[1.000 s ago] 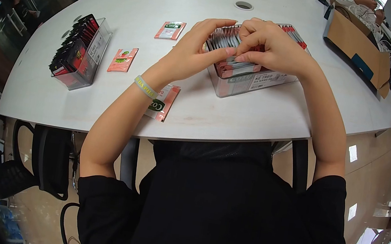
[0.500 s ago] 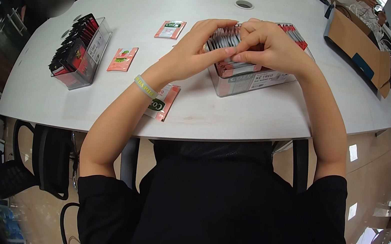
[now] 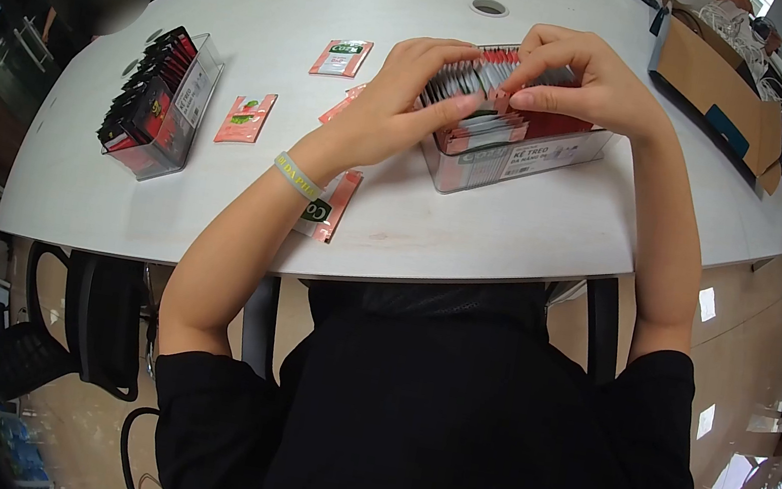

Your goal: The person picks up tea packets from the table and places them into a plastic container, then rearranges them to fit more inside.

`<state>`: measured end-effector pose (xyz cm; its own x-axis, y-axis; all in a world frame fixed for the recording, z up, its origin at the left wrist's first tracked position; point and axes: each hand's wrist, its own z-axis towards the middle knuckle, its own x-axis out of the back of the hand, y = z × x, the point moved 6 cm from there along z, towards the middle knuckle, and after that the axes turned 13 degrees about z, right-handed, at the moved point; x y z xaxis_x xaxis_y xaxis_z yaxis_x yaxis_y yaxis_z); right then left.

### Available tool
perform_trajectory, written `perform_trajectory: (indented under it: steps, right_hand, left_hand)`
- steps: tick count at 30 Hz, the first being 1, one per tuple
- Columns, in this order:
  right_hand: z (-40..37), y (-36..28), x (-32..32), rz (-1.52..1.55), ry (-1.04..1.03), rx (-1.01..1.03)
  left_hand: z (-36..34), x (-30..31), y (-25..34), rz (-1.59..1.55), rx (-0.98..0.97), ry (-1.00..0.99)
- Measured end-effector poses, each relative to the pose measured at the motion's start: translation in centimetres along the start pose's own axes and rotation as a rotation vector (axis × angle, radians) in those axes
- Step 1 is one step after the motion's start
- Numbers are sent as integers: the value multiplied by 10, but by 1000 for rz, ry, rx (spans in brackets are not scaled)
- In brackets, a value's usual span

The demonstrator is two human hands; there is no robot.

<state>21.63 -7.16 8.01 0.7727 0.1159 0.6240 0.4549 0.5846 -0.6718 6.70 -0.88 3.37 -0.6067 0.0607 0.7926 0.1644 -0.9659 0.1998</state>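
Note:
A clear plastic box (image 3: 555, 160) with a white label stands in front of me, packed with a row of pink-and-white sachets (image 3: 458, 80). My left hand (image 3: 410, 106) curves over its left end, fingertips on the row's far side and thumb against its near side, holding the sachets together. On the right, my right hand (image 3: 582, 83) pinches a pink sachet (image 3: 501, 101) near the middle of the box. Part of the row is hidden behind my fingers.
Loose pink sachets lie on the white table: one at the back (image 3: 342, 58), one at left (image 3: 246, 118), one near my left wrist (image 3: 327, 210). A second clear box (image 3: 192, 98) of dark sachets stands further left. An open cardboard box (image 3: 707, 94) holding white cables is at right.
My right hand has moved slightly right and away from my left hand, uncovering more of the row. My left hand has shifted a little, and another pink sachet shows beside it.

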Motion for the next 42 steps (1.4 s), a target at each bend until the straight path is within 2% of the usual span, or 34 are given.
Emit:
perform_trajectory:
  steps: [2, 4, 7, 18, 24, 33, 35, 39, 42]
  right_hand:
    - [0, 2, 0, -5, 40, -36]
    - [-1, 4, 0, -6, 44, -24]
    - [-1, 3, -3, -2, 21, -23]
    - [-2, -4, -17, 27, -48, -105]
    - [-1, -4, -21, 37, -29, -23]
    - [-8, -1, 0, 31, -63, -91]
    - [-11, 3, -3, -3, -113, -178]
    - [-13, 3, -3, 10, -116, -152]
    - [-12, 2, -7, -127, -91, -173]
  left_hand:
    - [0, 0, -2, -52, 18, -12]
    - [-1, -1, -10, -268, 139, -22]
    - [-1, 2, -11, -356, 176, -3]
    - [-2, 0, -5, -297, 156, -56]
    - [-2, -2, -5, -291, 136, -48]
    - [-3, -4, -8, -291, 144, -33]
    - [-3, -4, -9, -290, 146, -33]
    - [-3, -7, -11, -307, 140, -27]
    - [-3, -5, -9, -277, 127, -26]
